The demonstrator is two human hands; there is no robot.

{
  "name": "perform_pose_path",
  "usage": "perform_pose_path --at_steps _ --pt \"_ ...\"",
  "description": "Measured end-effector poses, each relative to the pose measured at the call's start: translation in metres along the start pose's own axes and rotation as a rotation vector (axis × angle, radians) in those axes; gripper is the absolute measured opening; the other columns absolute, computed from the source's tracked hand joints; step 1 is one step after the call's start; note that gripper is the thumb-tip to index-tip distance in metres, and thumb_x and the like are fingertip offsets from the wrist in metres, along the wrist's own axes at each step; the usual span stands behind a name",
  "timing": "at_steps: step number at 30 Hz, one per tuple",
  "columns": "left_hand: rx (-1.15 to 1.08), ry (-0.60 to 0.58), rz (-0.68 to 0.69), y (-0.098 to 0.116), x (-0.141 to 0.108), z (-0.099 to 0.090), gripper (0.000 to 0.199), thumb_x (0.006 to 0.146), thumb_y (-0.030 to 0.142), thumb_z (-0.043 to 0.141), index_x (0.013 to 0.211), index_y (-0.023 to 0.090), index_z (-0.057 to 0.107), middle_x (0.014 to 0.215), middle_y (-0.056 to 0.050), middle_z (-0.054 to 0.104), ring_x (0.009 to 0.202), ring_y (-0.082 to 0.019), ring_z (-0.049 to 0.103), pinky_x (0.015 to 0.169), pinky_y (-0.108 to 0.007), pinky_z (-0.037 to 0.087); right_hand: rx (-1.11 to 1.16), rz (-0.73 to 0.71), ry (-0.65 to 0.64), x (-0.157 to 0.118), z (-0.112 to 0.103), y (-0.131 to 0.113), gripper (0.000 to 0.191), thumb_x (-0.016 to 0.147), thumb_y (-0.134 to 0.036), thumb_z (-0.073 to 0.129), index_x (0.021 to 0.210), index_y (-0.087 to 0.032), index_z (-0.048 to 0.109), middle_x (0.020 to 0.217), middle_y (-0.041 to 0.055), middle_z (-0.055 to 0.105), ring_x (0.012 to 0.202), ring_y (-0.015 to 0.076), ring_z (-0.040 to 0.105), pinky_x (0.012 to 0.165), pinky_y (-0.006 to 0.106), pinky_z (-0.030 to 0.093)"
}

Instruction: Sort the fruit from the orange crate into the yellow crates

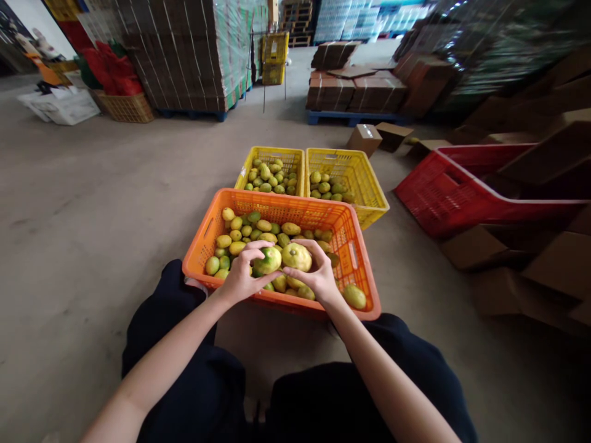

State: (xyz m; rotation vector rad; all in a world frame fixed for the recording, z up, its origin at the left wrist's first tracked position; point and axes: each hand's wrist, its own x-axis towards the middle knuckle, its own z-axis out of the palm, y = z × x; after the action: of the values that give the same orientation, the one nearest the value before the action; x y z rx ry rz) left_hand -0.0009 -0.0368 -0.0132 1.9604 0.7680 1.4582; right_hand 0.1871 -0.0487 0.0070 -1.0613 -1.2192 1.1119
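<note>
My left hand [246, 274] holds a green-and-yellow lemon [268, 261] between thumb and fingers. In my right hand [318, 274] is a paler yellow lemon [296, 257], its end turned up toward me. The two fruits are side by side, close together, above the front part of an orange plastic crate [277, 198]. Many loose lemons, from green to yellow, lie in that crate below my hands. One lemon [354, 296] rests alone in its near right corner. My hands and forearms hide some of the fruit.
Two yellow crates [270, 149] [344, 154] with more fruit stand behind the orange one. A red crate [462, 191] is at right among cardboard boxes [480, 246]. Farther back are wrapped pallet stacks [175, 55] and flattened cartons on a blue pallet [351, 117].
</note>
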Motion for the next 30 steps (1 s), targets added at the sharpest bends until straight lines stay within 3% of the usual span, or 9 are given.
perform_pose_path --at_steps 8,15,22,24,26,30 --pt "-0.071 0.007 -0.080 0.003 0.001 0.002 0.049 0.070 0.025 0.083 0.091 0.025 0.039 0.119 -0.009 0.062 0.118 -0.025 0.061 0.102 -0.047 0.046 0.023 0.006 0.007 -0.001 0.000 -0.002 0.056 0.047 -0.034 0.093 0.096 -0.027 0.067 0.095 0.0005 0.066 0.092 0.0240 0.060 0.085 0.036 0.050" --pt "0.073 -0.058 0.035 -0.002 -0.003 -0.002 0.040 0.077 0.021 0.077 0.096 0.025 0.042 0.122 -0.008 0.061 0.120 -0.024 0.060 0.101 -0.047 0.048 0.033 0.010 -0.011 -0.002 -0.001 -0.003 0.058 0.046 -0.034 0.093 0.098 -0.026 0.066 0.097 0.0013 0.067 0.093 0.0247 0.060 0.085 0.037 0.050" --pt "0.185 -0.048 0.219 0.003 0.002 -0.006 0.039 0.077 0.016 0.075 0.107 0.027 0.053 0.121 -0.005 0.059 0.116 -0.022 0.062 0.100 -0.041 0.050 0.011 -0.032 -0.008 -0.002 -0.002 -0.002 0.058 0.048 -0.035 0.092 0.099 -0.026 0.066 0.100 0.0022 0.066 0.096 0.0248 0.061 0.088 0.037 0.050" --pt "0.165 -0.040 0.135 0.005 0.003 -0.004 0.038 0.076 0.020 0.077 0.106 0.027 0.056 0.118 -0.006 0.061 0.114 -0.022 0.062 0.100 -0.040 0.049 0.001 -0.024 -0.002 -0.001 -0.002 -0.003 0.058 0.048 -0.035 0.092 0.098 -0.025 0.066 0.098 0.0016 0.066 0.094 0.0240 0.061 0.087 0.036 0.050" --pt "0.086 0.000 -0.062 0.007 0.005 0.000 0.039 0.073 0.028 0.079 0.104 0.024 0.057 0.113 -0.006 0.062 0.111 -0.023 0.062 0.098 -0.039 0.050 -0.010 0.019 0.003 -0.001 -0.001 -0.002 0.055 0.050 -0.037 0.090 0.097 -0.024 0.065 0.094 0.0005 0.067 0.090 0.0223 0.061 0.084 0.034 0.051" --pt "-0.311 0.185 -0.737 0.008 0.011 0.011 0.041 0.074 0.049 0.072 0.098 0.020 0.056 0.098 -0.004 0.064 0.086 -0.018 0.066 0.071 -0.029 0.056 0.110 0.241 0.069 -0.002 0.005 0.006 0.042 0.066 -0.047 0.078 0.096 -0.024 0.062 0.084 -0.0023 0.065 0.076 0.0173 0.062 0.066 0.027 0.052"
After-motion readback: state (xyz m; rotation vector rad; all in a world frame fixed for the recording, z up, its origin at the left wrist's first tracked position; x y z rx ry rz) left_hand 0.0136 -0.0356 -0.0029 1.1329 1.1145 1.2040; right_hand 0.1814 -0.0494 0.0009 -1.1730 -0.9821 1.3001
